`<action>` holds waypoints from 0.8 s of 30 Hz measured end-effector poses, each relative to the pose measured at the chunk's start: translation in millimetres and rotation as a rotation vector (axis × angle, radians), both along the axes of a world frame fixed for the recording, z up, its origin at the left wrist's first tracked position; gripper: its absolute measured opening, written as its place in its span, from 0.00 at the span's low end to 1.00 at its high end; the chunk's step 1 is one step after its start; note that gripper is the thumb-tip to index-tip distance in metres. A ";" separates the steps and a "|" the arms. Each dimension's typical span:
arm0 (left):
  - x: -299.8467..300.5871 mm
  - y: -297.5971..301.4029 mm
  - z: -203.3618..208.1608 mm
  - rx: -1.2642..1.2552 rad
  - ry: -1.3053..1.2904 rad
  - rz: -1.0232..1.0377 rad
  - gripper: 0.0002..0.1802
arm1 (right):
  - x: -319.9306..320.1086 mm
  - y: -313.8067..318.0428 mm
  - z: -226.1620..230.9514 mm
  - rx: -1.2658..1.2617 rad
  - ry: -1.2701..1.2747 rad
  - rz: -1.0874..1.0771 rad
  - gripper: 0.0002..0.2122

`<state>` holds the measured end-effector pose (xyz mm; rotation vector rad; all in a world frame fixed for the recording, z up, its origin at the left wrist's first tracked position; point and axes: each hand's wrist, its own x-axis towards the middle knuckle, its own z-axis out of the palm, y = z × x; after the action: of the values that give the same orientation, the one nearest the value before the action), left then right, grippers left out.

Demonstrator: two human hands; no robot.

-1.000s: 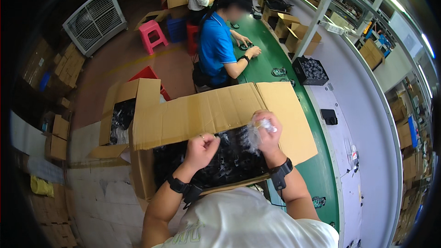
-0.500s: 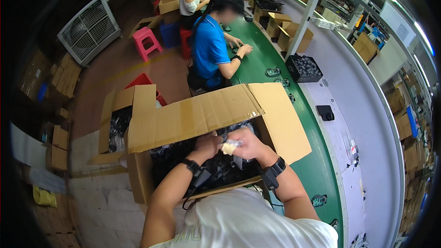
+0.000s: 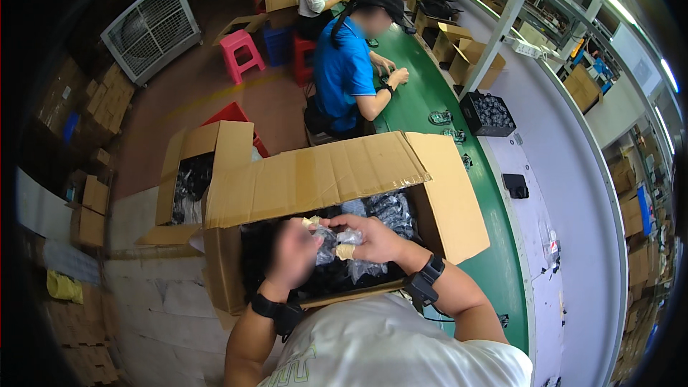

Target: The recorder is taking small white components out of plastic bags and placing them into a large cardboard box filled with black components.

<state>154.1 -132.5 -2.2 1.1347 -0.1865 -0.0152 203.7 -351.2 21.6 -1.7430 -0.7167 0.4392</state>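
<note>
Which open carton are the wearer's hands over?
The large carton right in front of the wearer's torso: left hand and right hand are over its opening; neither is over the open carton to its left.

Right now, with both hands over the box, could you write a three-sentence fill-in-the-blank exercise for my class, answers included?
The left hand and right hand are over an open box made of ____.
The nearest co-worker's shirt is ____.
The stool nearest the fan is ____.
Missing words: cardboard; blue; pink.
</note>
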 end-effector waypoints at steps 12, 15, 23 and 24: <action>-9.1 -4.5 17.5 0.382 -0.030 0.039 0.11 | 6.9 -3.3 0.4 0.070 -0.359 -0.139 0.11; -11.1 14.0 11.2 0.531 -0.099 -0.066 0.08 | 11.2 -8.9 -1.8 0.100 -0.339 -0.265 0.12; -10.0 10.4 15.8 0.698 -0.381 0.152 0.07 | 4.0 5.6 -2.1 0.070 -0.415 0.027 0.11; -10.0 10.7 13.2 0.695 -0.357 0.168 0.08 | 5.2 4.7 -3.4 0.038 -0.418 0.046 0.12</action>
<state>144.1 -121.8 11.0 1.8414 -0.4234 0.2942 209.0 -346.6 18.2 -1.8038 -1.0547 0.0876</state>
